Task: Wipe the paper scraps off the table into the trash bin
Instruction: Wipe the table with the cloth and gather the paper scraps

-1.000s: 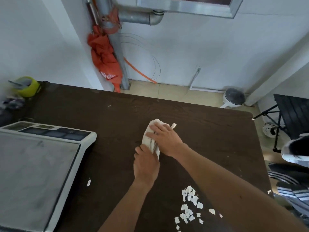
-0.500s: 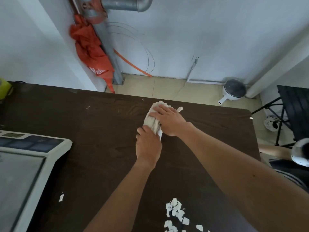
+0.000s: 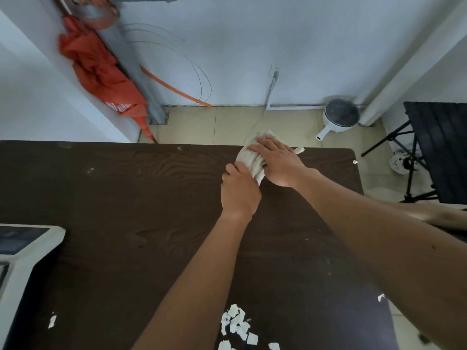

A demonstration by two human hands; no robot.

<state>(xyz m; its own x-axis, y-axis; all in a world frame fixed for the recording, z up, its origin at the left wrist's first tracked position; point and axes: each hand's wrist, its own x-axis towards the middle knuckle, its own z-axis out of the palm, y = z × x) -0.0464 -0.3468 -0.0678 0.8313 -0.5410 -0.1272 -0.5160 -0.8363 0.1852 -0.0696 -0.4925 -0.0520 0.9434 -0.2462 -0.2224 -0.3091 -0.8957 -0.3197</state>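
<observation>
A crumpled white cloth (image 3: pixel 250 157) lies at the far edge of the dark wooden table (image 3: pixel 141 198). My right hand (image 3: pixel 276 161) rests flat on top of it, fingers spread. My left hand (image 3: pixel 240 190) grips the cloth's near end. A heap of white paper scraps (image 3: pixel 236 324) lies near the table's front edge, between my forearms. Single scraps lie at the front left (image 3: pixel 52 321) and near the right edge (image 3: pixel 381 297). No trash bin is in view.
A white weighing scale (image 3: pixel 22 251) sits at the table's left. Beyond the far edge are tiled floor, a round white appliance (image 3: pixel 340 116), an orange cloth (image 3: pixel 101 72) on a pipe, and a black folding stand (image 3: pixel 437 150) at right.
Both hands and the cloth now sit nearer the table's far edge than a second ago. The view has shifted right, so the scale shows less.
</observation>
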